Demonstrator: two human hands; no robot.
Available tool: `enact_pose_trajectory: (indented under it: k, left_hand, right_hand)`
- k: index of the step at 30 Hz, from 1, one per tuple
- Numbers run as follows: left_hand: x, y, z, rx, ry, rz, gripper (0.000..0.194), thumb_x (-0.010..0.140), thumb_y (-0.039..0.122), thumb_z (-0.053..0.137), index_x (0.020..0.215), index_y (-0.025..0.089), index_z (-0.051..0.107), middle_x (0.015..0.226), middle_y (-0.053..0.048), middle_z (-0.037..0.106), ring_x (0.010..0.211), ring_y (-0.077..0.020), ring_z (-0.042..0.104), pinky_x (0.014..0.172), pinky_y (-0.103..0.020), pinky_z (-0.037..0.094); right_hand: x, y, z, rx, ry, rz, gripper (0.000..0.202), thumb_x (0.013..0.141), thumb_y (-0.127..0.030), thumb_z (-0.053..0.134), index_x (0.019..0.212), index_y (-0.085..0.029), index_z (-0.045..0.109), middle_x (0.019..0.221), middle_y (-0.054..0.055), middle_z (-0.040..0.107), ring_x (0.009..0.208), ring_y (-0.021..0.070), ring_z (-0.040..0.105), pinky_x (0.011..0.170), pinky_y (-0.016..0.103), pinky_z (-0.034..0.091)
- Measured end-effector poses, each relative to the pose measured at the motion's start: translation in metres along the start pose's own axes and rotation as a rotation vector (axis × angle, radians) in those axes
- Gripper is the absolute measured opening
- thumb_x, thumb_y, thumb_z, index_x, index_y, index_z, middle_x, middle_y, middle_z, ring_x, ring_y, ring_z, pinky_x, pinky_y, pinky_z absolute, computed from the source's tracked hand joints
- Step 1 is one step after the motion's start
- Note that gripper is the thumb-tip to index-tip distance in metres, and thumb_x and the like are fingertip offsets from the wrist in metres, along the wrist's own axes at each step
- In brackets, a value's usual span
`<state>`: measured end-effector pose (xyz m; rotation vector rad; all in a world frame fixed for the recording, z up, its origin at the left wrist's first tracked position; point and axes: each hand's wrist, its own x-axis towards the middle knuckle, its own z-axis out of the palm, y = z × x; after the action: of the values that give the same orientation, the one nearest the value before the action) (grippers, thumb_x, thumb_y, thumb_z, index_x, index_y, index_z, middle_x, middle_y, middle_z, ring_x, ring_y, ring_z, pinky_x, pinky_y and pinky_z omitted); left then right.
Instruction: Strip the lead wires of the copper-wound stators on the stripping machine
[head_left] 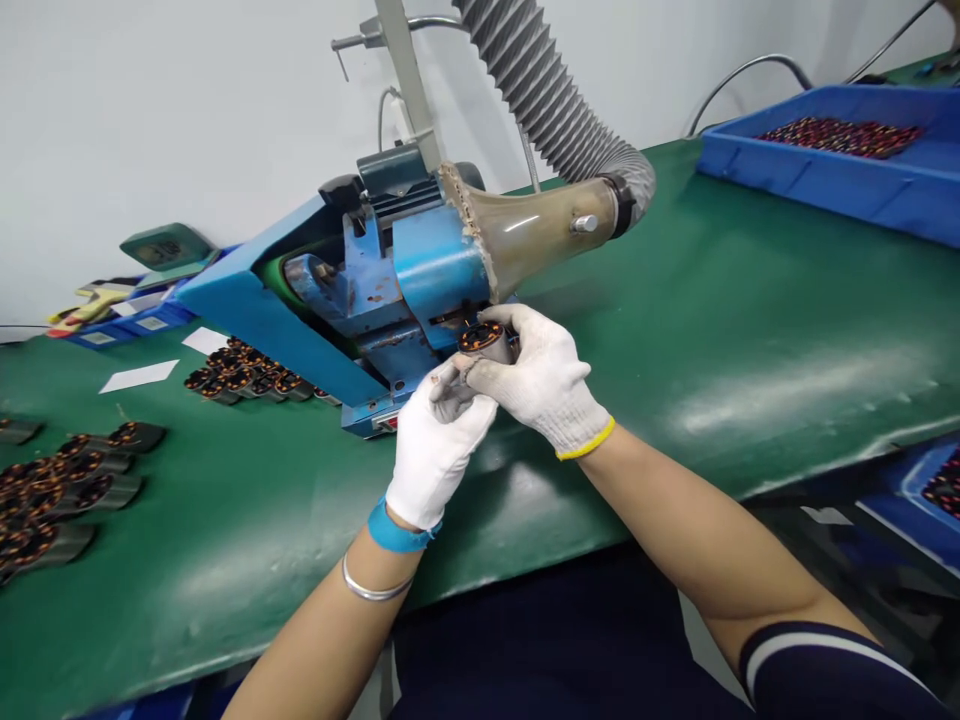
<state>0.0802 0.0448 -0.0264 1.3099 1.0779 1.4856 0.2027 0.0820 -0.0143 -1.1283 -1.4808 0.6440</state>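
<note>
A motor stator (486, 342), a short grey metal cylinder with a black top and orange-copper windings, is held upright between both hands in front of the blue belt grinding machine (442, 262). My right hand (541, 372), in a white knit glove with a yellow cuff, grips it from the right, fingers behind and thumb in front. My left hand (441, 440), also in a white glove, has its fingers curled against the stator's lower left side. Some of its fingertips are hidden. The stator is just below the machine's hood.
A translucent funnel (551, 235) leads to a grey corrugated hose (562, 95). More stators (64, 490) stand in groups on the green table (247, 560) at left. White paper (140, 376) lies near them. A blue tray (817, 185) with small coloured parts is at right.
</note>
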Motion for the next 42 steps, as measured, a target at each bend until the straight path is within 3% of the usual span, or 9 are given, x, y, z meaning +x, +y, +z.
enact_pose_trajectory:
  k: [3, 10, 20, 34, 37, 40, 42]
  left_hand:
    - [0.002, -0.006, -0.001, -0.008, 0.029, 0.002, 0.040, 0.068, 0.032, 0.080, 0.102, 0.017, 0.067, 0.105, -0.005, 0.073, 0.100, -0.0191, 0.069, 0.093, -0.032, 0.056]
    - [0.008, -0.012, -0.008, 0.019, -0.067, 0.056, 0.050, 0.073, 0.040, 0.077, 0.117, 0.020, 0.063, 0.124, -0.009, 0.067, 0.118, -0.0250, 0.063, 0.104, -0.039, 0.050]
    - [0.010, -0.018, -0.012, 0.044, -0.057, 0.086, 0.058, 0.071, 0.047, 0.077, 0.121, 0.023, 0.062, 0.129, -0.008, 0.064, 0.125, -0.0265, 0.058, 0.108, -0.038, 0.047]
    - [0.012, -0.017, -0.013, -0.014, -0.118, 0.092, 0.052, 0.074, 0.041, 0.076, 0.119, 0.022, 0.061, 0.123, -0.008, 0.066, 0.128, -0.0261, 0.056, 0.110, -0.038, 0.044]
    - [0.005, -0.015, -0.018, 0.026, -0.145, 0.068, 0.064, 0.071, 0.046, 0.078, 0.127, 0.024, 0.056, 0.133, -0.010, 0.061, 0.130, -0.0275, 0.054, 0.109, -0.037, 0.046]
    - [-0.007, -0.014, -0.028, 0.099, -0.204, 0.034, 0.080, 0.068, 0.053, 0.078, 0.138, 0.027, 0.047, 0.146, -0.010, 0.051, 0.135, -0.0300, 0.049, 0.111, -0.039, 0.045]
    - [-0.012, -0.014, -0.035, 0.103, -0.210, 0.012, 0.081, 0.069, 0.056, 0.075, 0.139, 0.027, 0.046, 0.147, -0.010, 0.049, 0.137, -0.0312, 0.046, 0.112, -0.040, 0.044]
  right_hand:
    - [0.003, 0.002, 0.004, 0.006, 0.029, -0.036, 0.048, 0.065, -0.040, 0.076, 0.104, -0.015, 0.065, 0.101, 0.007, 0.071, 0.095, 0.0231, 0.066, 0.088, 0.037, 0.054]
    - [0.003, 0.003, 0.013, -0.010, 0.083, -0.033, 0.047, 0.065, -0.040, 0.075, 0.104, -0.016, 0.063, 0.104, 0.008, 0.069, 0.099, 0.0243, 0.064, 0.090, 0.038, 0.053]
    - [0.000, 0.013, 0.022, 0.046, 0.131, -0.069, 0.051, 0.067, -0.042, 0.073, 0.110, -0.017, 0.060, 0.110, 0.008, 0.065, 0.101, 0.0230, 0.063, 0.090, 0.037, 0.053]
    - [-0.001, 0.015, 0.025, 0.061, 0.171, -0.045, 0.051, 0.067, -0.041, 0.072, 0.109, -0.016, 0.059, 0.109, 0.010, 0.064, 0.102, 0.0237, 0.063, 0.092, 0.038, 0.053]
    - [-0.010, 0.011, 0.019, 0.021, 0.125, -0.082, 0.054, 0.068, -0.042, 0.073, 0.114, -0.018, 0.059, 0.110, 0.008, 0.064, 0.099, 0.0229, 0.064, 0.089, 0.037, 0.055]
    - [-0.023, 0.006, 0.013, -0.087, -0.004, -0.204, 0.058, 0.068, -0.042, 0.074, 0.119, -0.018, 0.060, 0.111, 0.008, 0.063, 0.096, 0.0227, 0.066, 0.084, 0.034, 0.056]
    - [-0.030, 0.004, 0.013, -0.157, -0.092, -0.292, 0.058, 0.070, -0.041, 0.072, 0.122, -0.019, 0.060, 0.113, 0.008, 0.062, 0.094, 0.0226, 0.067, 0.080, 0.032, 0.057]
